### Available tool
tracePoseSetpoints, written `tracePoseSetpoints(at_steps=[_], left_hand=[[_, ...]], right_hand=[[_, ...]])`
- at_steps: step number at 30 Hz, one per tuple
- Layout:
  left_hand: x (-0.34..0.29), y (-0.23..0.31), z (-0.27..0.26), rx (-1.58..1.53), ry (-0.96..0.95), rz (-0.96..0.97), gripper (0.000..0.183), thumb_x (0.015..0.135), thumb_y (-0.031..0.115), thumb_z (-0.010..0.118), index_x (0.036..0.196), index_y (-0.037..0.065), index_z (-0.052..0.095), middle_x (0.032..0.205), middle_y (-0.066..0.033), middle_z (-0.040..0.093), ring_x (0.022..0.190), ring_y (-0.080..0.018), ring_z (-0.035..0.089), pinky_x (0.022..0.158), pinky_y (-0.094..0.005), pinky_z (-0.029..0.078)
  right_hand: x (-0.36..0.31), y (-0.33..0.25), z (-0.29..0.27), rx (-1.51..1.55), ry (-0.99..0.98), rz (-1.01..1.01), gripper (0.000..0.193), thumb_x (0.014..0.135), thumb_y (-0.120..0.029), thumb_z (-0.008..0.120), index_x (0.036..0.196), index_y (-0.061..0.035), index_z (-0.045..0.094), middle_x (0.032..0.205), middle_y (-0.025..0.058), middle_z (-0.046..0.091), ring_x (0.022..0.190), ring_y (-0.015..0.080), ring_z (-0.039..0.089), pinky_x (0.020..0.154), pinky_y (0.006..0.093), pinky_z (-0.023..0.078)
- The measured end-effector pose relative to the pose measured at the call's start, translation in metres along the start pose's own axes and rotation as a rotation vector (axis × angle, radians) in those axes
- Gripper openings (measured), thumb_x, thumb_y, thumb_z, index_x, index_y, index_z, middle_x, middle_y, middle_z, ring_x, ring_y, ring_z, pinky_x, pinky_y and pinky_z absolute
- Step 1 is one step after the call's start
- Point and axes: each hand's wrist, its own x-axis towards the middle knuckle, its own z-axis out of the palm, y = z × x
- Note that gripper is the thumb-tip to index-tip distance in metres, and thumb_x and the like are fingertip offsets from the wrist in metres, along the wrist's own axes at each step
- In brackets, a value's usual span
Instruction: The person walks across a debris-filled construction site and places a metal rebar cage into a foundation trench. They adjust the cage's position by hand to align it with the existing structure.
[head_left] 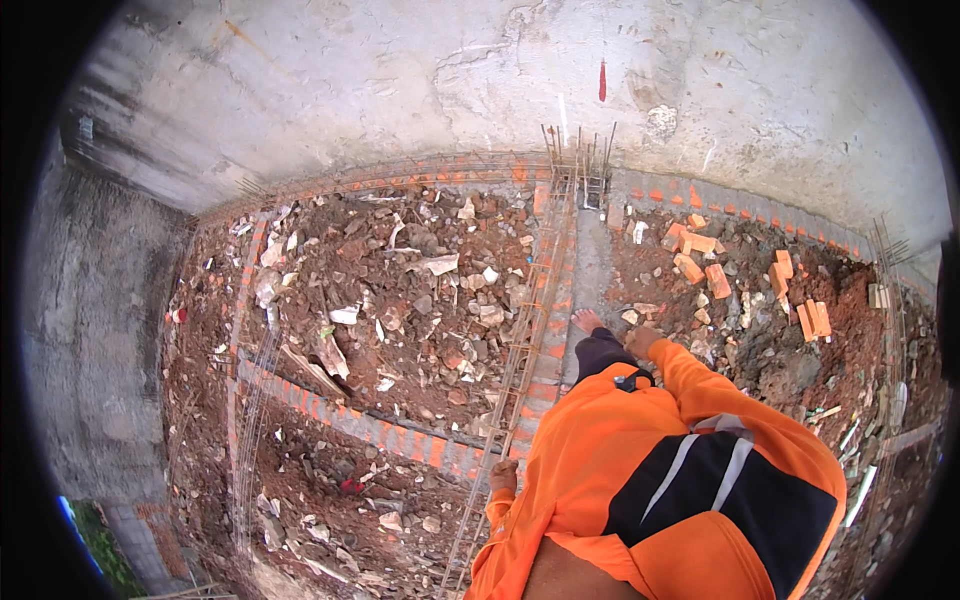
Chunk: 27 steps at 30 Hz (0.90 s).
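My left hand (503, 474), its fingers curled in, is over the edge of a long rebar cage (527, 352). From this angle I cannot tell whether it grips a bar or only hangs above it. In front of my body, my right hand (642, 341) is held low with the fingers bent. Whatever it may hold is hidden. Beside it, a bare foot (587, 320) under a dark trouser leg stands on a grey mortar strip (592, 262). The rebar cage lies along a brick-and-mortar footing to the left of that strip.
Loose orange bricks (697, 243) lie on rubble and soil at the right. A plastered wall (400, 90) closes the far side. Upright rebar ends (580, 150) stick up at its base. A low brick footing (380, 430) crosses the rubble at left.
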Motion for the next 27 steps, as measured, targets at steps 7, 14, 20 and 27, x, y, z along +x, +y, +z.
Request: tracePoseSetpoints(at_steps=[7,14,20,27], left_hand=[[-0.006,0.004,0.01,-0.01,-0.064,-0.058,0.024,0.076,0.029,0.067,0.08,0.006,0.07,0.078,-0.0103,0.069,0.073,-0.0233,0.065,0.07,-0.0368,0.051],[-0.016,-0.012,0.013,0.055,-0.016,-0.038,0.025,0.076,0.03,0.067,0.079,0.006,0.07,0.078,-0.0111,0.069,0.074,-0.0242,0.065,0.072,-0.0369,0.051],[-0.003,-0.013,0.017,0.134,-0.036,0.025,0.026,0.077,0.031,0.066,0.079,0.006,0.07,0.078,-0.0118,0.069,0.076,-0.025,0.065,0.074,-0.037,0.05],[-0.003,-0.01,0.018,0.082,-0.04,0.017,0.027,0.078,0.033,0.064,0.079,0.007,0.069,0.08,-0.0118,0.069,0.077,-0.0251,0.065,0.075,-0.0372,0.05]], right_hand=[[0.007,0.019,0.014,-0.325,-0.154,-0.208,0.034,0.081,-0.032,0.058,0.092,-0.0018,0.069,0.1,0.0235,0.064,0.097,0.0373,0.061,0.085,0.042,0.048],[-0.022,-0.021,-0.013,-0.334,-0.17,-0.093,0.029,0.087,-0.024,0.05,0.097,-0.0054,0.07,0.097,0.0146,0.067,0.095,0.0306,0.063,0.083,0.0395,0.05],[0.0,0.007,-0.002,-0.269,-0.143,-0.215,0.042,0.076,-0.033,0.066,0.091,0.0065,0.066,0.094,0.0259,0.064,0.094,0.0361,0.062,0.081,0.0411,0.05],[0.004,0.002,-0.002,-0.135,-0.157,-0.145,0.05,0.076,-0.035,0.068,0.099,0.0085,0.062,0.1,0.0267,0.063,0.096,0.0376,0.061,0.083,0.0407,0.049]])
